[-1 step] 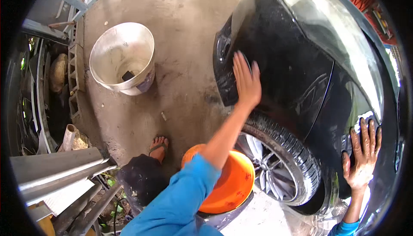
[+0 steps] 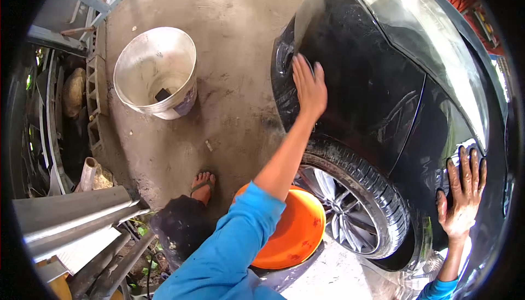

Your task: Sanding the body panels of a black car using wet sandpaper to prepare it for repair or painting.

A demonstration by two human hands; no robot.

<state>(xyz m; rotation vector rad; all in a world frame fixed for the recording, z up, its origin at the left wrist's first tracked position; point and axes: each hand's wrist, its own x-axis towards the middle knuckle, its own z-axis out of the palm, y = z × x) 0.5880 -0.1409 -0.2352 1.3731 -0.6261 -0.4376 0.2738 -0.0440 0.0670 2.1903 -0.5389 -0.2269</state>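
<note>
My left hand (image 2: 310, 93) lies with fingers stretched out on the side of the black front bumper (image 2: 355, 65) of a car. Whether anything thin is under its palm, I cannot make out. Over on the right, my right hand (image 2: 460, 196) rests flat on the dark, shiny fender (image 2: 421, 163), its fingers spread and smudged dark. The headlight (image 2: 421, 27) runs above both hands. Below my left forearm is the front wheel (image 2: 344, 207) with silver spokes. An orange basin or bucket (image 2: 290, 234) stands beside the wheel, partly covered by my sleeve.
A white bucket (image 2: 156, 70) with a small dark square piece (image 2: 162, 94) inside stands on the dirt floor (image 2: 229, 54). Hollow blocks (image 2: 97, 89), a metal beam (image 2: 76, 215) and a pipe (image 2: 87, 174) line the left side. My sandalled foot (image 2: 203, 185) is near the middle.
My left hand has slid slightly away from me and to the left along the bumper. My right hand stays almost where it was.
</note>
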